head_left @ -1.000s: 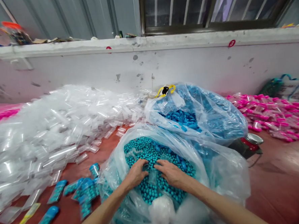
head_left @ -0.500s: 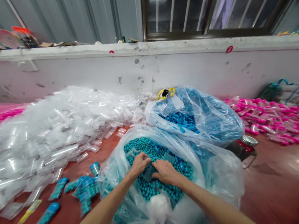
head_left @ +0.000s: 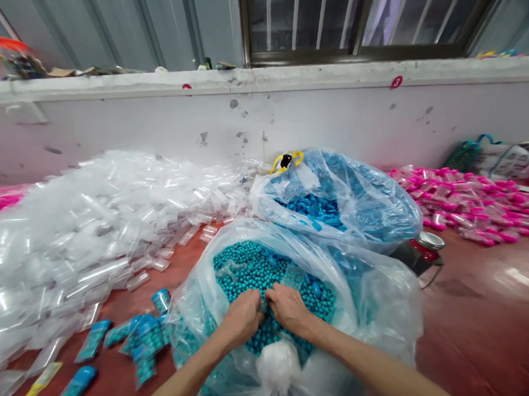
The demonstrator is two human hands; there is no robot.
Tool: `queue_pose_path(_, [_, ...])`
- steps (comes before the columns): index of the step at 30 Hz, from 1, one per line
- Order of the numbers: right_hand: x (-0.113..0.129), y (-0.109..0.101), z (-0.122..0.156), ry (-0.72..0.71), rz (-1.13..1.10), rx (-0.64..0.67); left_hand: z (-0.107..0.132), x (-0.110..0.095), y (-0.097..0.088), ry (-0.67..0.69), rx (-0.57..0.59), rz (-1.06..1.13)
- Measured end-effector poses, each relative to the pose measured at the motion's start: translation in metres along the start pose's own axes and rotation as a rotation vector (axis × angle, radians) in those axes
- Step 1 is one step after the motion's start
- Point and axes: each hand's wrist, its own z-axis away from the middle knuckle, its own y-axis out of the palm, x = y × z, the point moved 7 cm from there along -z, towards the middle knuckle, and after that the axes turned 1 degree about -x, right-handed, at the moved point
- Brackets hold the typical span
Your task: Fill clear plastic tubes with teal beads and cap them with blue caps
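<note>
A big clear plastic bag (head_left: 378, 298) in front of me is full of small teal balls (head_left: 251, 267). Both my hands are down on the balls, side by side and touching. My left hand (head_left: 241, 318) has its fingers curled into the balls. My right hand (head_left: 288, 307) is also curled, its fingers pressed against the left ones. Whatever they pinch between them is hidden.
Behind stands a second clear bag (head_left: 363, 207) with blue pieces, a yellow clip (head_left: 285, 159) at its top. A heap of empty clear tubes (head_left: 91, 226) lies left, filled teal tubes (head_left: 141, 340) near left, pink filled tubes (head_left: 475, 209) right, a red jar (head_left: 422, 249) beside the bags.
My hands have drawn closer together and nearer to me on the balls, and their fingers have closed from spread to curled. The view has shifted slightly.
</note>
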Motion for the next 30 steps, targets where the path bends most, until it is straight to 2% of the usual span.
queue_pose_path(6, [0.008, -0.001, 0.014, -0.042, 0.118, -0.053, -0.003, -0.005, 0.013, 0.009, 0.112, -0.097])
queue_pose_path(10, [0.009, -0.011, 0.018, -0.01, 0.122, -0.072, -0.004, -0.005, 0.016, 0.007, 0.151, -0.149])
queue_pose_path(15, [-0.024, -0.032, 0.021, 0.167, 0.213, -0.087, 0.006, -0.012, 0.015, 0.029, 0.14, -0.193])
queue_pose_path(19, [-0.044, -0.026, 0.016, 0.168, 0.229, 0.004, 0.011, -0.009, 0.015, -0.039, 0.107, -0.259])
queue_pose_path(25, [-0.043, -0.021, 0.006, 0.1, 0.122, -0.055, 0.006, -0.001, 0.014, -0.081, 0.114, 0.009])
queue_pose_path(27, [-0.04, -0.023, 0.005, 0.086, 0.097, -0.065, 0.006, -0.003, 0.016, -0.039, 0.092, -0.012])
queue_pose_path(30, [-0.029, -0.023, 0.007, 0.012, 0.084, -0.082, 0.007, -0.007, 0.018, 0.011, -0.026, -0.167])
